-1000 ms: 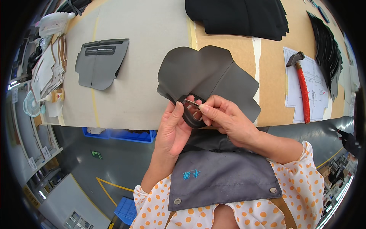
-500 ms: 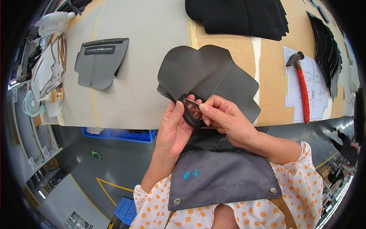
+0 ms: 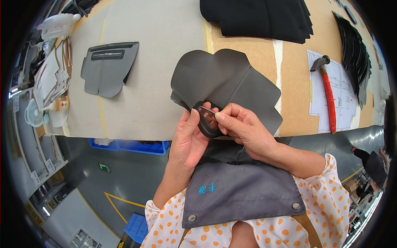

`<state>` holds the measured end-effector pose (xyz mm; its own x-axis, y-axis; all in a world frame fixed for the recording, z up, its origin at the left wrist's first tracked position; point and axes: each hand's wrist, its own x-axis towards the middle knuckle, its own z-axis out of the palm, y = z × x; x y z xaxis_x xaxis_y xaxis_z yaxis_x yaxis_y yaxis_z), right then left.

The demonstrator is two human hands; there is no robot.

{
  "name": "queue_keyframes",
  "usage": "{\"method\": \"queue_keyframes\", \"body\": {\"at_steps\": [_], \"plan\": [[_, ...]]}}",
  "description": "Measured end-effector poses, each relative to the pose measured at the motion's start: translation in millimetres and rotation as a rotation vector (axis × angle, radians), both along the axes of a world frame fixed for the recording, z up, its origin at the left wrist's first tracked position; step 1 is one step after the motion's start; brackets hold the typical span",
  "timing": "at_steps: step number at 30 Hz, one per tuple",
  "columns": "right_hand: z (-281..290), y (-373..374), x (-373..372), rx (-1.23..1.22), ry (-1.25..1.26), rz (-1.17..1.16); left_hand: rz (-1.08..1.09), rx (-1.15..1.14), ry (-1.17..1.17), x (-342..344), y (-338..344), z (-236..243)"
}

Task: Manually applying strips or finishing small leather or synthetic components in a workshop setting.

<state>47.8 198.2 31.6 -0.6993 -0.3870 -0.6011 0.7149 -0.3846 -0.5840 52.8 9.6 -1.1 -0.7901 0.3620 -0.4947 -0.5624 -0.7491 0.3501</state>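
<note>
Head view: we see the grey panel (image 3: 215, 78) over the tabletop's (image 3: 153, 95) front edge, its looped rim (image 3: 205, 129) nearest us. The left hand (image 3: 186, 140) pinches that rim; the right hand (image 3: 248, 128) grips a slim tool (image 3: 208, 110) (metal, perhaps tweezers) at the opening. We judge the panel light, floppy and easily creased, best held by its thicker rim. Both hands partly block our sight of it; the red-handled hammer (image 3: 329, 99) and black stack (image 3: 256, 18) lie well apart.

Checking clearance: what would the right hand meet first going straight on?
Probably the black loop held by the left hand, where the slim tool in the right hand points; depth is unclear.
</note>
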Motion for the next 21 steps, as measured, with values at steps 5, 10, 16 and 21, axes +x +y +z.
{"method": "queue_keyframes", "body": {"at_steps": [5,10,16,21], "plan": [[0,2,-1,0.008,-0.027,-0.007,0.006,-0.017,-0.010,-2,1,2],[16,35,3,-0.057,-0.103,0.050,0.025,-0.135,0.042,-7,-4,-4],[33,116,47,0.044,0.066,-0.464,0.081,-0.221,0.054,-25,1,1],[64,199,73,-0.066,0.540,-0.641,0.040,-0.338,0.122,-47,-17,16]]}}
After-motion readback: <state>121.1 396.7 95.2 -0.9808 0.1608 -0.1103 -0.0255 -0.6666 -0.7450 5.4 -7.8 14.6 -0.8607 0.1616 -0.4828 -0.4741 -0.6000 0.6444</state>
